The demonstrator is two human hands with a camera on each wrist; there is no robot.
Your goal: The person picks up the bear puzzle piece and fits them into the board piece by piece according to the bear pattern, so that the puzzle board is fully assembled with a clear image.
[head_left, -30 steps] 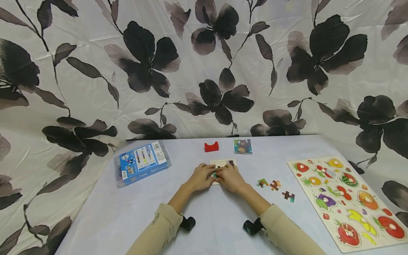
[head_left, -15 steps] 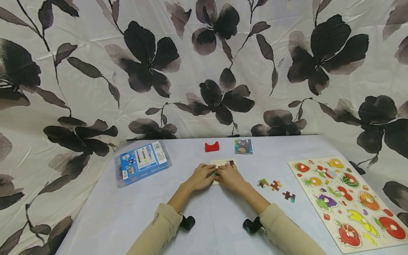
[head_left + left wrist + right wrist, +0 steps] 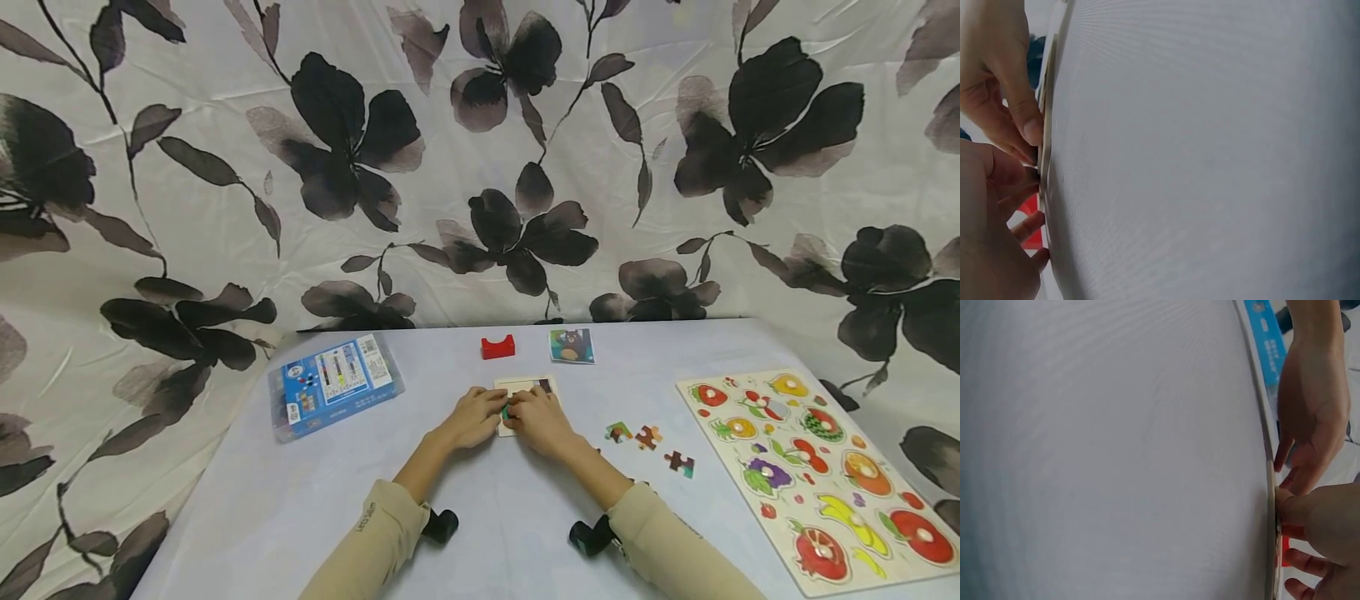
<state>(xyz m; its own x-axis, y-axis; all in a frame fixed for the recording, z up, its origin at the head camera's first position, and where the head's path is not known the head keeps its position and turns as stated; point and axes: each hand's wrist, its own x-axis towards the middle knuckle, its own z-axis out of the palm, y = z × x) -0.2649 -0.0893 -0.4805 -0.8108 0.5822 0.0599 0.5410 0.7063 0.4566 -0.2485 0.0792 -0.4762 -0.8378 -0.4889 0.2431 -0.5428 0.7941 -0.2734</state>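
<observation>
A small pale-rimmed puzzle board (image 3: 525,383) lies flat in the middle of the table, mostly covered by both hands. My left hand (image 3: 474,418) rests on its left side, the fingers extended and their tips touching it, as the left wrist view confirms. From the right, my right hand (image 3: 538,419) bends its fingers down over the board and holds a puzzle piece with green on it (image 3: 506,412), largely hidden beneath the fingertips. Loose jigsaw pieces lie right of that hand: a green-and-orange one (image 3: 618,431), a brown one (image 3: 648,437) and a brown-and-teal one (image 3: 680,463).
A blue box (image 3: 337,382) in clear plastic stands at left. Behind the board are a red notched block (image 3: 498,347) and a bear picture card (image 3: 572,346). A large fruit puzzle board (image 3: 825,475) covers the table's right side. A floral cloth (image 3: 525,150) hangs behind.
Both hands stay at the board, with only slight finger movement by the right hand. A tiny brownish bit now peeks out beside the right wrist. The loose pieces lie where they were.
</observation>
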